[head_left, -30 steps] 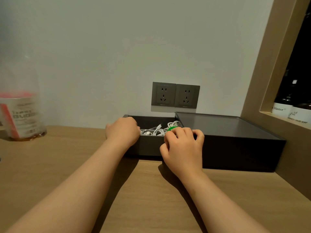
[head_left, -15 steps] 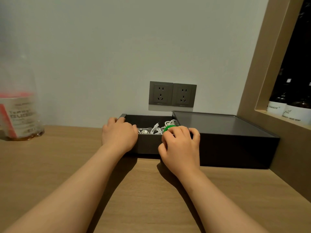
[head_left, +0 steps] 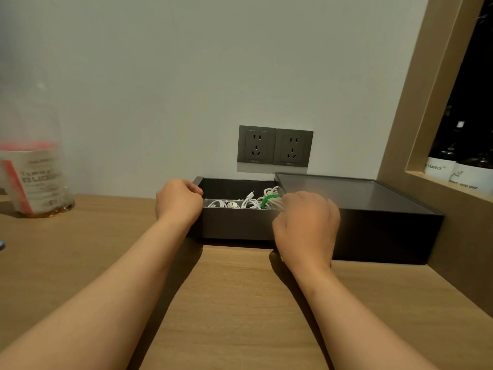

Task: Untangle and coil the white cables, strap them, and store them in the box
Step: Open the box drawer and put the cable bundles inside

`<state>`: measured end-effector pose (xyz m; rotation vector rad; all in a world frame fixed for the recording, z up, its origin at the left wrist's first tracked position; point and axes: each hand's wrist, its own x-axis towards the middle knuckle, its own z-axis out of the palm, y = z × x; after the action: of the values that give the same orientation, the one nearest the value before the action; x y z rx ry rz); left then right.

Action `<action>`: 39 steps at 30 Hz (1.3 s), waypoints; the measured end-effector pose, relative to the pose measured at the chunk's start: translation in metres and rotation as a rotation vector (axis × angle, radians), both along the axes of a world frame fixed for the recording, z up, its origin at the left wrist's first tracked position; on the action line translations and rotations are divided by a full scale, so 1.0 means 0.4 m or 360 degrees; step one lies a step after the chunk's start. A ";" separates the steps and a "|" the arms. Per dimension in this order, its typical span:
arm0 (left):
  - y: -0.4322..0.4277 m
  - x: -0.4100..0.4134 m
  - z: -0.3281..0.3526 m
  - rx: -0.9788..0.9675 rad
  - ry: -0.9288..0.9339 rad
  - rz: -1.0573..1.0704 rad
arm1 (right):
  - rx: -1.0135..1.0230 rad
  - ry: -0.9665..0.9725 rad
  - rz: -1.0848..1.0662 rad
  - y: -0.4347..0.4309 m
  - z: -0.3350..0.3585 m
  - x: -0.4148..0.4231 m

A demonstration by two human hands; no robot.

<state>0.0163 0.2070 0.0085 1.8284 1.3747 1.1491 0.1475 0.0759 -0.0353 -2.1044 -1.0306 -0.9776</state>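
As cables [head_left: 248,202] lie inside, left hand [head_left: 178,202] grips the box [head_left: 234,225] wall, bracing it.
Right hand [head_left: 306,225] curls at the lid [head_left: 346,190] edge; hold unclear.

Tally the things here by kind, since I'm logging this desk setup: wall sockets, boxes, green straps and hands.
Wall sockets: 2
Box: 1
Green strap: 1
Hands: 2, left hand and right hand
Total: 6

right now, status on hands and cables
Left hand grips box corner. Right hand at edge of half-slid lid, grip blurred. White cables inside, green strap on.
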 end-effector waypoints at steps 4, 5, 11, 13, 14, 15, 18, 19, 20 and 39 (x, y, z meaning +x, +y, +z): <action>-0.003 0.002 0.000 -0.0034 -0.0057 0.0026 | -0.0043 0.0015 -0.0014 0.000 0.004 -0.005; -0.003 0.002 0.001 -0.0038 -0.0066 0.0029 | -0.0049 0.0012 -0.0022 0.000 0.005 -0.004; -0.008 0.000 0.001 -0.0058 -0.0086 0.0037 | -0.0254 -0.0078 0.0037 0.019 0.025 -0.031; -0.006 -0.001 -0.001 -0.0066 -0.0093 0.0024 | -0.0457 -0.0042 0.0068 0.022 0.038 -0.044; -0.005 0.000 -0.002 -0.0068 -0.0097 0.0019 | -0.0592 -0.0007 0.0048 0.021 0.049 -0.047; -0.006 0.000 -0.002 -0.0070 -0.0099 0.0016 | -0.0706 -0.0009 0.0017 0.020 0.063 -0.047; -0.008 0.002 0.000 -0.0081 -0.0087 0.0016 | -0.0922 -0.0065 -0.0033 0.027 0.109 -0.039; -0.009 0.001 0.002 -0.0087 -0.0090 0.0018 | -0.0995 -0.0067 -0.0047 0.034 0.124 -0.034; -0.009 0.001 0.004 -0.0093 -0.0097 0.0017 | -0.1080 -0.0058 -0.0061 0.041 0.139 -0.029; -0.018 -0.007 0.013 -0.0156 -0.0115 -0.0022 | -0.1766 0.0168 -0.0184 0.127 0.206 0.033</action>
<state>0.0135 0.1997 0.0135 1.7089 1.3511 1.1101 0.1605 0.1266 0.0471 -3.0523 -1.6335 -0.2968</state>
